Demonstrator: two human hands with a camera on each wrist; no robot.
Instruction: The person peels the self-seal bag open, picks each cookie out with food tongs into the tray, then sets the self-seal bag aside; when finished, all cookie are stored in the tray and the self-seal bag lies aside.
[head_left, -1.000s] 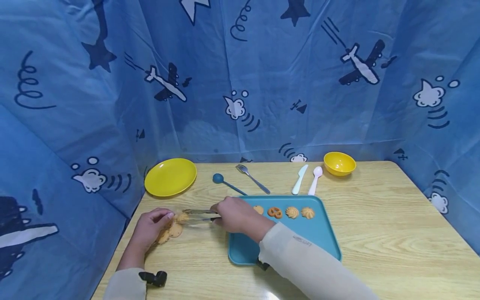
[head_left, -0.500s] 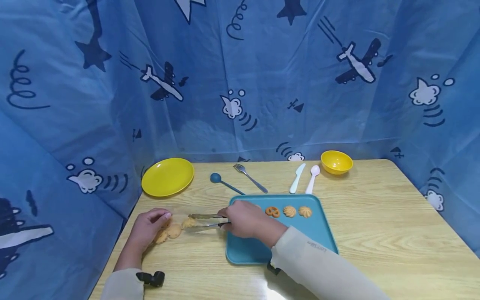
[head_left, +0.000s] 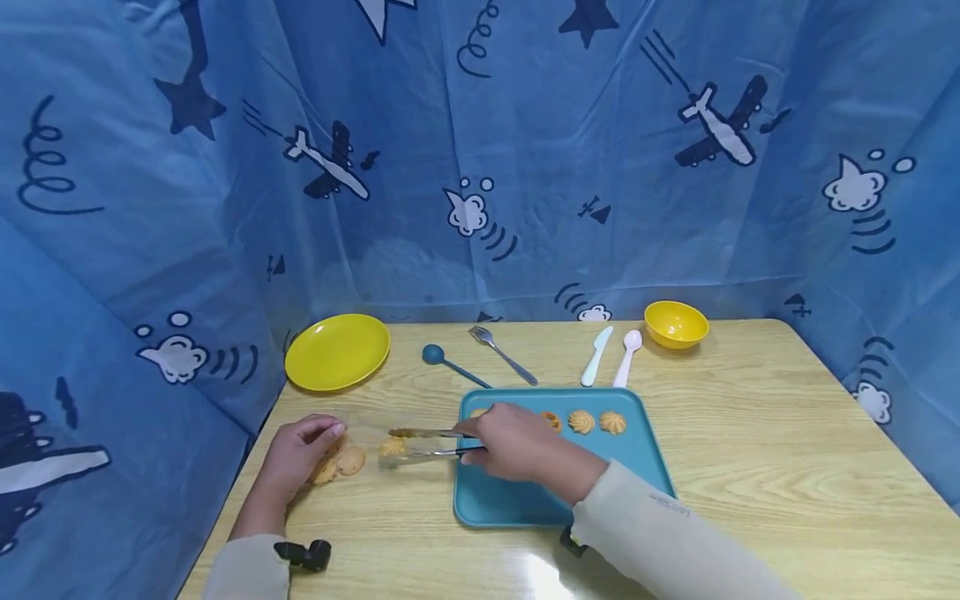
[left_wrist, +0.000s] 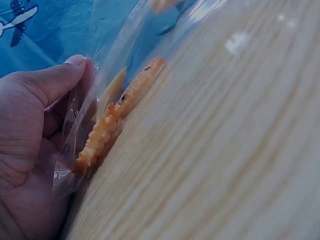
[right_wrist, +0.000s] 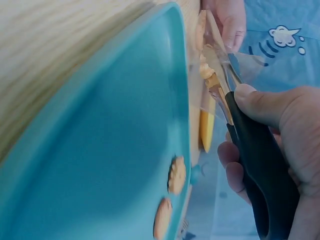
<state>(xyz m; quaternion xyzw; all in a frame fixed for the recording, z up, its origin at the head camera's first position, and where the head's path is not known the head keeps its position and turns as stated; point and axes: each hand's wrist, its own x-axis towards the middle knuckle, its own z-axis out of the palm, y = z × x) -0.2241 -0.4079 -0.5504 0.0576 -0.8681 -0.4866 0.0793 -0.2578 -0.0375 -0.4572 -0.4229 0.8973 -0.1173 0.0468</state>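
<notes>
The left hand (head_left: 295, 454) pinches a clear bag (head_left: 362, 426) of cookies (head_left: 349, 461) at nine o'clock from the blue tray (head_left: 510, 504), while the right hand (head_left: 517, 444) grips tongs (head_left: 435, 432) pointing toward nine o'clock, one cookie (head_left: 392, 447) between their tips.

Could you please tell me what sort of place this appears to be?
Probably a small staged tabletop set-up rather than a working kitchen: a blue airplane-print curtain encloses the wooden table, where a teal tray holds a row of cookies.
</notes>
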